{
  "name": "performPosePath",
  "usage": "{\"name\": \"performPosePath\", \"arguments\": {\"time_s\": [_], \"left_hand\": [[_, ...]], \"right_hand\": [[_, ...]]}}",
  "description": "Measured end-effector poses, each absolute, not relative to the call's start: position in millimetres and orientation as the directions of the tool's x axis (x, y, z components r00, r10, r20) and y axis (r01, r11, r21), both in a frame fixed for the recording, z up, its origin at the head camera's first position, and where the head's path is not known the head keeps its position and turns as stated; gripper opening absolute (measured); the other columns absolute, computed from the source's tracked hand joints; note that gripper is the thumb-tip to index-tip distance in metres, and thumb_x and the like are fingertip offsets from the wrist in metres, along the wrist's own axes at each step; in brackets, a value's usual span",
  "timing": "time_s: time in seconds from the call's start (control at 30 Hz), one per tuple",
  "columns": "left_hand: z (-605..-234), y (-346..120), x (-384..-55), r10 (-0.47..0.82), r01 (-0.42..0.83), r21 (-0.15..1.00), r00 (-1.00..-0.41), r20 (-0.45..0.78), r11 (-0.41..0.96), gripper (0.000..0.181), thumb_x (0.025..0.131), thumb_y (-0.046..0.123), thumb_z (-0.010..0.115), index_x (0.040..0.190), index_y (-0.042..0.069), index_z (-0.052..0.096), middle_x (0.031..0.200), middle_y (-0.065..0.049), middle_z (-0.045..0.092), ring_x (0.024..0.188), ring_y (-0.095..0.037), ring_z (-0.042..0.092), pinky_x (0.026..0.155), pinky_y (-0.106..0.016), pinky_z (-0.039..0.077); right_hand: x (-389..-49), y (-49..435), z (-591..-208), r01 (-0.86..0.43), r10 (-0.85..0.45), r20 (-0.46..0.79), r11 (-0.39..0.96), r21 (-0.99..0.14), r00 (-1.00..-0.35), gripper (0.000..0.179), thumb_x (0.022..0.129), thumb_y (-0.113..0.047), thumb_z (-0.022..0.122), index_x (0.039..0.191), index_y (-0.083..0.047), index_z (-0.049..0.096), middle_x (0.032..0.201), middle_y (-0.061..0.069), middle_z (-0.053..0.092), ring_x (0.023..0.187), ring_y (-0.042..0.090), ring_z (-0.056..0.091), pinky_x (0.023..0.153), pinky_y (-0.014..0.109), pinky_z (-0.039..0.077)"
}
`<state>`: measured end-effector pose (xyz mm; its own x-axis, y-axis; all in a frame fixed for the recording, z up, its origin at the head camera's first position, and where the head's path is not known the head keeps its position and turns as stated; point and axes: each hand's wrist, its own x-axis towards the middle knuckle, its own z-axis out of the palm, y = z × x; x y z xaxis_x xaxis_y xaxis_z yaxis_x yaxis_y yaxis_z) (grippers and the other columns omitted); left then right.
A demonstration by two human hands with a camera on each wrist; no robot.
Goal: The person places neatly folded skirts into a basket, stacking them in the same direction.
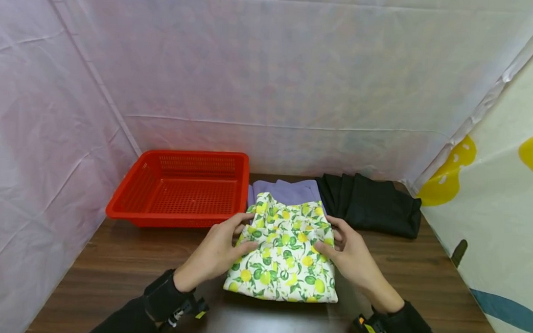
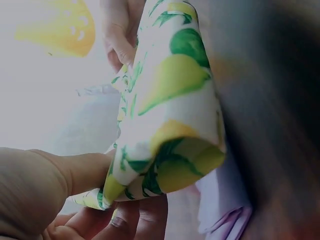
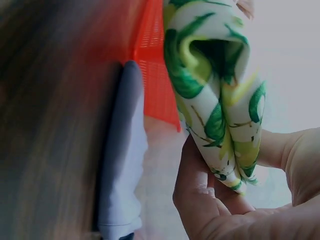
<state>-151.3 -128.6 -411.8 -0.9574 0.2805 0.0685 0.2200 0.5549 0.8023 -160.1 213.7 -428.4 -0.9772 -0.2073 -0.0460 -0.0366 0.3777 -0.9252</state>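
Both hands hold a folded white cloth with a lemon-and-leaf print (image 1: 285, 260) by its two sides. My left hand (image 1: 221, 246) pinches the left edge, thumb on top and fingers beneath; the left wrist view shows that thumb (image 2: 85, 172) pressing the fabric (image 2: 170, 95). On the opposite edge my right hand (image 1: 349, 250) grips likewise, its fingers (image 3: 192, 180) under the folded layers (image 3: 220, 115) in the right wrist view. The cloth's far part overlaps a folded purple cloth (image 1: 285, 190) lying behind it.
A red plastic basket (image 1: 176, 216) with slotted walls stands at the back left of the wooden table (image 1: 126, 259). Folded black cloth (image 1: 375, 204) lies at the back right, beside the purple one. Pale fabric walls (image 1: 269, 78) enclose the table's back and sides.
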Motion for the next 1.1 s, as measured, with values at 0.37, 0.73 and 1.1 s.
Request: {"name": "performPosePath", "arguments": {"time_s": [0.37, 0.73, 1.1], "left_hand": [[-387.9, -140.5, -170.4, 0.244, 0.230, 0.792, -0.964, 0.106, 0.565, 0.065, 0.103, 0.032, 0.093, 0.157, 0.011, 0.066, 0.082, 0.003, 0.058, 0.065, -0.012, 0.042, 0.064, -0.025, 0.038], [-371.7, -166.9, -198.7, 0.187, 0.242, 0.718, -0.970, 0.158, 0.653, 0.031, 0.105, 0.038, 0.090, 0.113, 0.012, 0.074, 0.074, -0.001, 0.059, 0.069, -0.019, 0.051, 0.066, -0.029, 0.040], [-358.4, -199.1, -228.0, 0.161, 0.236, 0.667, -0.972, 0.174, 0.707, 0.034, 0.108, 0.039, 0.086, 0.105, 0.010, 0.069, 0.072, -0.001, 0.044, 0.064, -0.020, 0.035, 0.061, -0.032, 0.033]], "right_hand": [[-175.4, 209.9, -411.1, -0.106, -0.188, 0.048, 0.311, -0.945, -0.981, 0.074, 0.115, -0.019, 0.077, 0.179, -0.008, 0.040, 0.154, 0.025, 0.076, 0.115, 0.020, 0.084, 0.087, 0.025, 0.066], [-213.2, 187.9, -397.9, -0.138, -0.221, 0.066, 0.330, -0.934, -0.973, 0.073, 0.117, -0.028, 0.075, 0.180, -0.013, 0.041, 0.148, 0.024, 0.079, 0.085, 0.011, 0.075, 0.066, 0.032, 0.059], [-256.1, 150.9, -386.1, 0.003, -0.263, -0.062, 0.218, -0.976, -0.963, 0.074, 0.117, -0.022, 0.074, 0.182, -0.020, 0.038, 0.165, 0.020, 0.067, 0.131, 0.034, 0.079, 0.095, 0.047, 0.072]]}}
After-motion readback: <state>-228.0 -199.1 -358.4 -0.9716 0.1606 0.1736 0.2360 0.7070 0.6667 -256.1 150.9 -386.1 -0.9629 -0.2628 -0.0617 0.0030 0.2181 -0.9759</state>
